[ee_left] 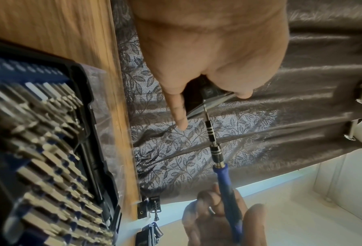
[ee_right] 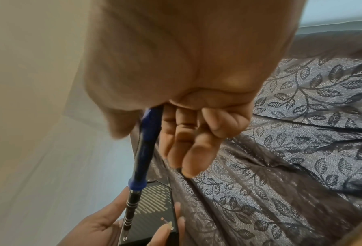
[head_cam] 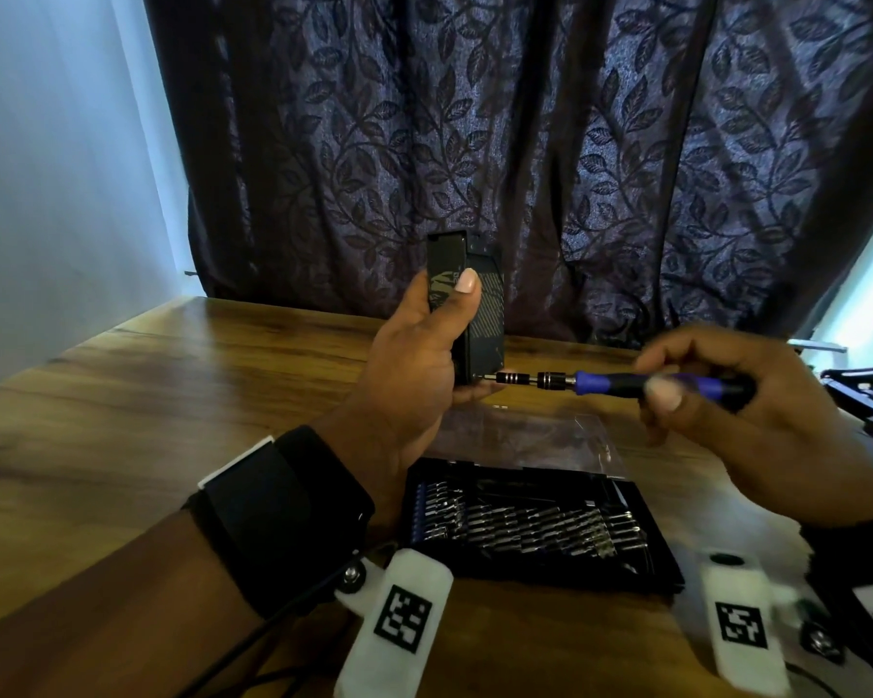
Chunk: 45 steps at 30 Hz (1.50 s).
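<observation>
Above a wooden desk (head_cam: pixel 172 395), the left grip (head_cam: pixel 419 375) closes around a small black box (head_cam: pixel 482 304), holding it upright. The right grip (head_cam: pixel 737 410) pinches a blue-handled screwdriver (head_cam: pixel 606 382), held level, tip against the box's lower corner. An open bit case (head_cam: pixel 525 576) lies on the desk beneath

The lower left of the black device (head_cam: pixel 487 319) is covered by the left hand (head_cam: pixel 414 375), and its printed marking is partly hidden under the thumb. The rear of the screwdriver (head_cam: pixel 606 382) is concealed within the blurred right hand (head_cam: pixel 737 410). What its tip is set into is too small to be made out. The bit case (ee_left: pixel 81 78) is blurred and cut off by the left wrist view's edge.
</observation>
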Available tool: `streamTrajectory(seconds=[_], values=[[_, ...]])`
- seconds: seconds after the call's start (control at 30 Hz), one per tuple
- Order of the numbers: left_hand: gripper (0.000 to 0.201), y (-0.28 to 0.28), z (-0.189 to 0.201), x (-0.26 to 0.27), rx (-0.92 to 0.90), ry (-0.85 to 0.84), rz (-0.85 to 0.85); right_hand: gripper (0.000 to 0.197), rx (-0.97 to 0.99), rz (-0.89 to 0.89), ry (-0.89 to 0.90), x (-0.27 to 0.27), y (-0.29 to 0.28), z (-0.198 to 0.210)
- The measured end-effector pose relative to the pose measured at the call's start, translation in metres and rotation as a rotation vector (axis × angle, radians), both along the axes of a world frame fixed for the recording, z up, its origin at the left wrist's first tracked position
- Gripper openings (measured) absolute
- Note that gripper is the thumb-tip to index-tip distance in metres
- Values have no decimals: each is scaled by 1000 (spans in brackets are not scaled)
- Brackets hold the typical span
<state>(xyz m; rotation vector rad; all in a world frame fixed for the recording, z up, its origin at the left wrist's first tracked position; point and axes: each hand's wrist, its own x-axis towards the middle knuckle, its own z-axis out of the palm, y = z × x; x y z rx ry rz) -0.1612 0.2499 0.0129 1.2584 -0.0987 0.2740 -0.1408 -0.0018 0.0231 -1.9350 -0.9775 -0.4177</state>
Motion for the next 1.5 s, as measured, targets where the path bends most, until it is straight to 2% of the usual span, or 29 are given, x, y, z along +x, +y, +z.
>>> streamTrajectory(seconds=[0.13, 0.23, 0.3, 0.47, 0.57, 0.7, 0.77, 0.83, 1.0, 1.13, 1.27, 1.4, 1.5], values=[[37, 0, -1, 1, -5, -1, 2, 43, -50, -56, -67, -2, 0, 1], [33, 0, 0, 0, -6, 3, -6, 51, -79, -57, -52, -2, 2, 2], [32, -1, 0, -1, 1, 2, -21, 55, -31, -30, -41, -1, 2, 1], [34, -2, -1, -1, 37, -8, -46, 45, 20, -65, -67, -2, -1, 1], [29, 0, -2, 0, 48, -9, -41, 50, -56, -86, -68, -1, 0, 1], [45, 0, -4, 1, 50, -29, -54, 51, -44, -46, -37, -2, 0, 1], [40, 0, -5, 2, 54, -27, -48, 47, -5, -31, -22, -1, -1, 1], [29, -1, -6, 2, 57, -12, -40, 51, -13, -49, -35, 0, -2, 1], [36, -2, -6, 2, 69, 1, -34, 59, -38, -19, -7, 2, -1, -1], [38, -2, -7, 3, 75, -2, -26, 51, 14, -8, -9, 4, -2, -3], [19, -2, -4, 2, 56, 14, -17, 50, -34, -12, -18, 5, -1, -3], [26, -2, -5, 2, 45, 7, -19, 32, 61, 54, 55, 9, -2, -7], [29, -3, -6, 2, 40, 20, -16, 29, 54, 44, 45, 12, -5, -9]])
